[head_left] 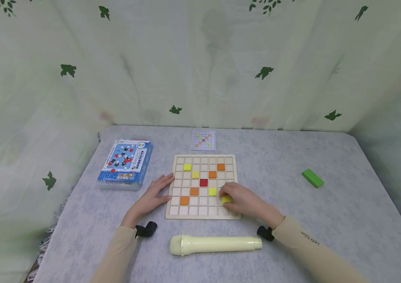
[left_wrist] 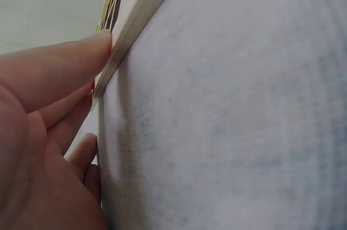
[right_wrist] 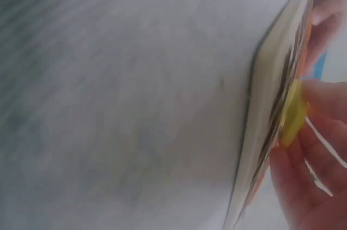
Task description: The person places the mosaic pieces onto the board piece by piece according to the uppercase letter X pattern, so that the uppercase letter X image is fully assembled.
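A pale wooden grid board [head_left: 200,217] lies flat on the table, with yellow and orange tiles in diagonal lines around a red tile [head_left: 203,182]. At its lower right, my right hand [head_left: 248,201] pinches a yellow tile [right_wrist: 294,115] between thumb and fingers. That tile stands tilted against the board's surface in the right wrist view. My left hand [head_left: 152,197] rests along the board's left edge, its fingers fairly straight; the left wrist view shows the thumb touching the rim. A small card [head_left: 203,140] behind the board carries a similar coloured grid pattern.
A blue-and-white boxed molecule set [head_left: 125,162] lies at the left. On the right is a green block [head_left: 312,178]. A cream microphone [head_left: 216,244] lies in front of the board, between the forearms. A pale curtain hangs behind the table [head_left: 274,153].
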`<state>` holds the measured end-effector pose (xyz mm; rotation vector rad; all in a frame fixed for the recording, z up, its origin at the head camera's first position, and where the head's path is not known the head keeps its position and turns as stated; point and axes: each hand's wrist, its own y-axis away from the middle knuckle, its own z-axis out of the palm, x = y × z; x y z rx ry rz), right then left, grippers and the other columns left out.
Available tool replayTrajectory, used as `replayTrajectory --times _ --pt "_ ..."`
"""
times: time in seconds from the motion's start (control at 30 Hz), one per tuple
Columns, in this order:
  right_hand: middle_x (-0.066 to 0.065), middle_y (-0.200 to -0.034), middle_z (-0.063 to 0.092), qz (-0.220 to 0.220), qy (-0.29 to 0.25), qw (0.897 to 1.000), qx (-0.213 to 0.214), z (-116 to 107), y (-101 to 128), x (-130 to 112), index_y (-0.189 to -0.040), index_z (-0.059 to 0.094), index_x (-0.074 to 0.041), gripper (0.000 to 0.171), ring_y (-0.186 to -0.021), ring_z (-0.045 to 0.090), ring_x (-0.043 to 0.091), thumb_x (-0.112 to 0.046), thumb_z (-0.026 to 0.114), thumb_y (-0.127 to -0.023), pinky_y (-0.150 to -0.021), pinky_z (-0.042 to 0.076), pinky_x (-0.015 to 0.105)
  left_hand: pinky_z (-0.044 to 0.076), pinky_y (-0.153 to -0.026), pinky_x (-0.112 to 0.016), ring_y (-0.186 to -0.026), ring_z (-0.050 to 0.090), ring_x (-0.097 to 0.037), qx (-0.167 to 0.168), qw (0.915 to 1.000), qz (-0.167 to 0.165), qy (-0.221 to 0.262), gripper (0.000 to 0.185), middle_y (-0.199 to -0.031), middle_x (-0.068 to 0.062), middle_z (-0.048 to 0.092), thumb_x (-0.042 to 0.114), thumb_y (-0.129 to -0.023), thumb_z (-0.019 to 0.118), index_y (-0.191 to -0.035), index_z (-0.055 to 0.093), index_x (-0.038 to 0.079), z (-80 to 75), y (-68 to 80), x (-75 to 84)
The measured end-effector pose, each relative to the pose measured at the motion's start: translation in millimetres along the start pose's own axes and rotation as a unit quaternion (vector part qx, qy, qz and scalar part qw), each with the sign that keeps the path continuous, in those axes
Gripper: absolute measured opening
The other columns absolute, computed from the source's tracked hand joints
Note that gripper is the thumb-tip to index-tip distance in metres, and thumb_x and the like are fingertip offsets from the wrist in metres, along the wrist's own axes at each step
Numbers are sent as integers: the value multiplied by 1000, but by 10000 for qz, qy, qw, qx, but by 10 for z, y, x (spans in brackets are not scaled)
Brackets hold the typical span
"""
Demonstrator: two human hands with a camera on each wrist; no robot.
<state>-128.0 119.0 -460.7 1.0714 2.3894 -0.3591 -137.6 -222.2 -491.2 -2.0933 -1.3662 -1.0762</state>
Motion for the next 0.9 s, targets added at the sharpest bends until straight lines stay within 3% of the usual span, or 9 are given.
replayTrajectory --times 0.17,0.53,0.8,0.9 --pt "-5 -97 58 77 230 9997 -61 84 -74 -34 -100 65 -12 18 -86 50 12 -10 73 -84 -76 48 27 5 -109 -62 -143 5 -39 -3 10000 54 18 63 -156 -13 23 17 -93 63 -148 35 3 1 6 -8" --pt "-3 -101 59 224 -232 9994 -141 37 2 0 -103 64 -9 22 -92 54 12 -2 70 -83 -82 49 30 4 -109 -62 -143 4 -38 -23 10000 8 5 64 -156 -12 22 19 -93 63 -148 34 4 0 20 -4" --pt "-2 -103 60 47 -167 9997 -182 38 -6 9 -106 64 -9 24 -93 53 12 2 64 -85 -80 49 28 4 -109 -61 -143 5 -39 -16 10000 22 7 63 -156 -13 23 16 -93 63 -148 35 3 -10 6 2" --pt "-1 -105 60 254 -309 9991 -136 5 15 5 -106 64 -9 23 -93 54 12 0 65 -85 -81 49 30 4 -109 -61 -143 5 -38 -28 10000 7 -6 63 -156 -12 22 17 -93 63 -148 34 4 -9 -4 8"
